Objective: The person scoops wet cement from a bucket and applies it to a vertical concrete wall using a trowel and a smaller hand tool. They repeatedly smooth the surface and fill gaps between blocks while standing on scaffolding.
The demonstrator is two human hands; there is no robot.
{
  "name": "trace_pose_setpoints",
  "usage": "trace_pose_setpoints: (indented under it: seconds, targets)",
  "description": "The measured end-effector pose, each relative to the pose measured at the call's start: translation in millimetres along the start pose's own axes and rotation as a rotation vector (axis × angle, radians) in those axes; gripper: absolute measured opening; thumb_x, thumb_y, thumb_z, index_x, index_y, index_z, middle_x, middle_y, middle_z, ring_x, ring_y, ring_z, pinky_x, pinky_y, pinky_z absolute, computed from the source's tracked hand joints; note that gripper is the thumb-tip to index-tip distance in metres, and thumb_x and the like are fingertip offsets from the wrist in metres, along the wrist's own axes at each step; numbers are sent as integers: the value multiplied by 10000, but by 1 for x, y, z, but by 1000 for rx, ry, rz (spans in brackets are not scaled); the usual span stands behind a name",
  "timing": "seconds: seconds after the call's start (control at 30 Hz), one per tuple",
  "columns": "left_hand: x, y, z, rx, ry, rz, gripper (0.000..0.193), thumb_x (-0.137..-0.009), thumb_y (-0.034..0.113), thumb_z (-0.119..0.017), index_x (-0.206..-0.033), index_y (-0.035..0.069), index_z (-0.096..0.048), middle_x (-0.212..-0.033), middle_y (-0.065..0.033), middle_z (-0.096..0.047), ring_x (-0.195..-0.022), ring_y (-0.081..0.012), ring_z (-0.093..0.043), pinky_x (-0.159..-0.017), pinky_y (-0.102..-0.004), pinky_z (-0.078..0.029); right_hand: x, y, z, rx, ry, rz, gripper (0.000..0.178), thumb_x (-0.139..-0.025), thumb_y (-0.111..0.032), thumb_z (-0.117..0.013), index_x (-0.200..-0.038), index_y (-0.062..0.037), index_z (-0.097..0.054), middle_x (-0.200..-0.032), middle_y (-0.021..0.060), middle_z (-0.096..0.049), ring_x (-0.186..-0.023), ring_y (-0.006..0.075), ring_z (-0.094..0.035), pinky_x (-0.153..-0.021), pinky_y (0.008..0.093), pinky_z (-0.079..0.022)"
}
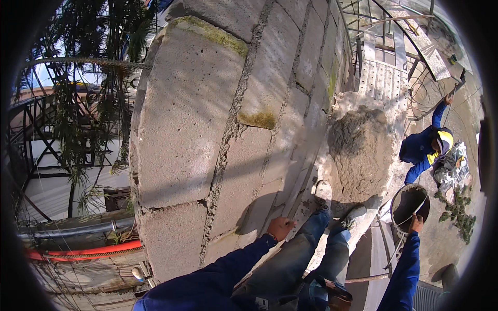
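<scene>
My right hand [416,223] is closed around the thin handle of a bucket [401,199], which hangs tilted with its dark mouth toward me. Little of what is inside can be made out. Beside the block wall [189,122], my left hand [280,228] is curled into a loose fist, and nothing shows in it. Below on the right, a co-worker [417,145] in a blue top and yellow-and-white headwear reaches one arm toward the bucket's far side. That person's other hand grips a dark bar. A heap of wet grey mortar [360,150] lies on the platform ahead of my feet.
I stand on a narrow, mortar-smeared platform along the wall. A perforated metal plank [383,80] continues it beyond the heap. To the right the drop reaches the ground, with crumpled plastic sheeting [452,171] and cut greenery [459,215]. A rope and branches [104,103] hang left of the wall.
</scene>
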State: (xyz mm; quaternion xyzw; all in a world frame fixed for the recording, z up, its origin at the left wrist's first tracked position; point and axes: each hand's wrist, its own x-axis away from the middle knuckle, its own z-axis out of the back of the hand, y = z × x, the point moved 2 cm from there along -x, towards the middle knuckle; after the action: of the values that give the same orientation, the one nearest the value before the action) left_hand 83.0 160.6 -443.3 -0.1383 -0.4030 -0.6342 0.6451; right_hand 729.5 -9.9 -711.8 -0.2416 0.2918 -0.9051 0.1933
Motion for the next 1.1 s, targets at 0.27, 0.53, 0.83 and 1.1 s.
trace_pose_setpoints:
  seconds: [0.27,0.53,0.83,1.1]
  targets:
    - [225,17,101,442,344,-156,227,-855,290,-685,-888,67,-711,-760,-134,-613,-758,-317,-612,-716,-431,-497,355,-379,-26,-578,-793,2,113,-801,-19,-631,-892,-78,-601,-776,44,-624,-620,147,-614,-445,281,-464]
    - [458,-19,173,564,858,-158,266,-874,247,-723,-754,24,-640,-738,-132,-601,-686,-309,-586,-610,-423,-447,605,-666,87,-273,-1159,1134,289,-878,-106,-718,-685,-39,-513,-616,39,-495,-530,121,-451,-500,323,-369]
    - [713,-131,172,474,1517,592,198,-860,189,-711,-877,-6,-675,-829,-152,-623,-769,-322,-591,-691,-413,-459,918,-712,155,-347,-1378,2283,314,-806,-184,-728,-1071,-43,-636,-913,142,-612,-862,296,-596,-693,435,-472]
    - [728,-275,204,196,1032,918,812,-720,496,-806,-1360,68,-550,-1203,-206,-648,-1155,-365,-585,-960,-469,-473,1000,-674,111,414,-1371,2278,321,-773,-218,-667,-1034,-34,-637,-958,162,-689,-882,336,-691,-746,485,-496]
